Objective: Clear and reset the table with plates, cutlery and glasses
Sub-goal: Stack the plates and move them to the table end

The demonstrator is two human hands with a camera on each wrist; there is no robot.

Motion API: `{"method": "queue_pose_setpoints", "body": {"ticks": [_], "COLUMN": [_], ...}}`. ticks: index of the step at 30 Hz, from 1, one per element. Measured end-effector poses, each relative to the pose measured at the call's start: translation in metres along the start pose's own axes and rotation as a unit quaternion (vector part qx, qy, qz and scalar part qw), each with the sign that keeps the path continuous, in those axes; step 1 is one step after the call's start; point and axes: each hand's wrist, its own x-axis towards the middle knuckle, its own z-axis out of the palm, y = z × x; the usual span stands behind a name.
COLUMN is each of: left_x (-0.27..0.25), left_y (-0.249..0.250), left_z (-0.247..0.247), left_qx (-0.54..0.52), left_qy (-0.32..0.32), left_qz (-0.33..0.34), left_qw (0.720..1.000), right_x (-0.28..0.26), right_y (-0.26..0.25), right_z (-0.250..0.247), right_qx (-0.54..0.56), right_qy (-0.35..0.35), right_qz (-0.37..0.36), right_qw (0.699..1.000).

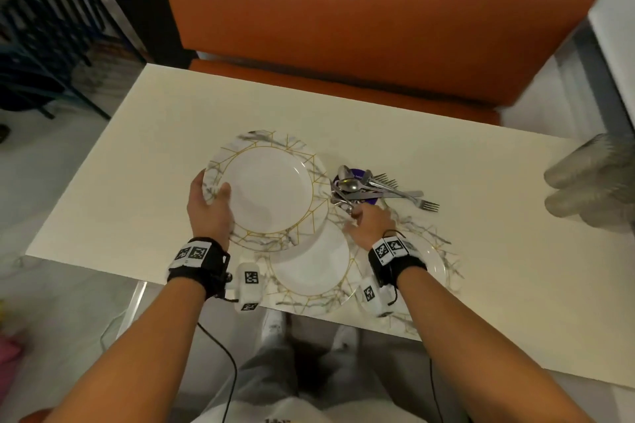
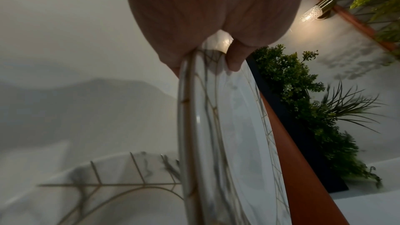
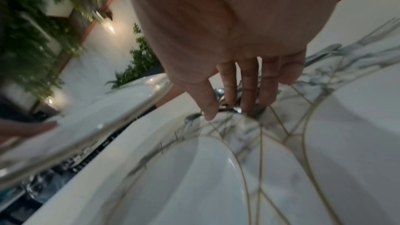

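Observation:
My left hand (image 1: 210, 197) grips the left rim of a white plate (image 1: 268, 189) with grey marble veins and gold lines, held tilted above the table (image 1: 137, 161). In the left wrist view my thumb (image 2: 236, 57) lies on the plate's face (image 2: 233, 143); it may be two stacked plates. My right hand (image 1: 360, 216) reaches with straight fingers (image 3: 249, 83) onto the handle ends of a pile of spoons and forks (image 1: 371, 187) lying on something purple. A matching plate (image 1: 309, 268) lies near the front edge, and another (image 1: 436, 251) sits partly under my right wrist.
Stacks of clear plastic cups (image 1: 591, 182) lie on their sides at the table's right edge. An orange bench (image 1: 343, 27) runs along the far side. Bare tabletop stretches left and behind the plates. My legs stand at the near edge.

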Motion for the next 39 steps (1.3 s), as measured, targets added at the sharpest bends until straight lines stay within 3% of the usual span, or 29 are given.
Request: {"method": "queue_pose_setpoints", "body": {"ticks": [7, 17, 23, 26, 32, 39], "left_x": [0.024, 0.092, 0.113, 0.112, 0.096, 0.078], "left_y": [0.008, 0.052, 0.074, 0.077, 0.065, 0.056], "left_z": [-0.02, -0.041, -0.043, -0.039, -0.027, -0.001], "left_qx": [0.037, 0.042, 0.035, 0.05, 0.038, -0.032], "left_qy": [-0.034, -0.044, -0.056, -0.079, -0.143, -0.202], "left_qz": [0.006, 0.065, 0.088, 0.088, 0.043, -0.033], "left_qw": [0.999, 0.996, 0.994, 0.992, 0.988, 0.978], "right_x": [-0.003, -0.01, -0.021, -0.023, -0.025, -0.02], "right_y": [-0.02, -0.031, -0.036, -0.03, -0.038, -0.062], "right_z": [0.012, -0.02, -0.062, -0.077, -0.083, -0.056], "right_qx": [-0.064, 0.129, 0.187, 0.256, 0.375, 0.389], "right_qy": [0.032, 0.018, 0.096, 0.148, 0.204, 0.215], "right_qz": [0.055, 0.015, 0.013, 0.038, 0.077, 0.138], "right_qw": [0.996, 0.991, 0.978, 0.955, 0.901, 0.885]}}
